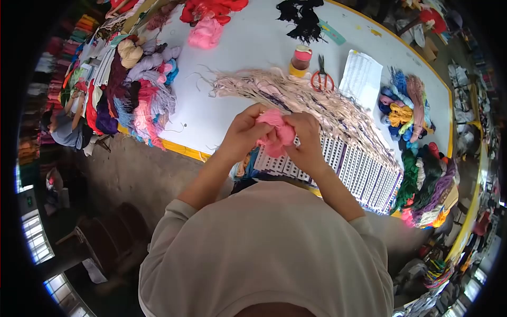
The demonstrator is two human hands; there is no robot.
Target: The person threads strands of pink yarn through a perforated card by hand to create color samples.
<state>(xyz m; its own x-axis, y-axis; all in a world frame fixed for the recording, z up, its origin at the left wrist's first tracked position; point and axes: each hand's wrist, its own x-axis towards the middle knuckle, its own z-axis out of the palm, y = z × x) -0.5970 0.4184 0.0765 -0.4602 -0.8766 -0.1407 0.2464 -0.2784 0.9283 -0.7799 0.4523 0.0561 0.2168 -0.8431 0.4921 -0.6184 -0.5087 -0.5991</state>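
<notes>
A small bundle of pink yarn point(274, 122) is held between my two hands above the table's near edge. My left hand point(245, 131) grips its left side, with the fingers bent into the strands. On the right side, my right hand point(307, 138) pinches the same bundle between thumb and fingers. Below and to the right lie rows of white cards with dark holes point(348, 169). Long pale pink and dark threads point(296, 92) spread from these cards across the table behind my hands.
Red-handled scissors point(322, 79), a jar point(301, 59) and a printed sheet point(360, 76) lie beyond the threads. Yarn piles flank the table: mixed colours at left point(142, 90) and right point(404, 108), pink point(206, 33) and black point(301, 18) at the back. A person point(66, 129) is at far left.
</notes>
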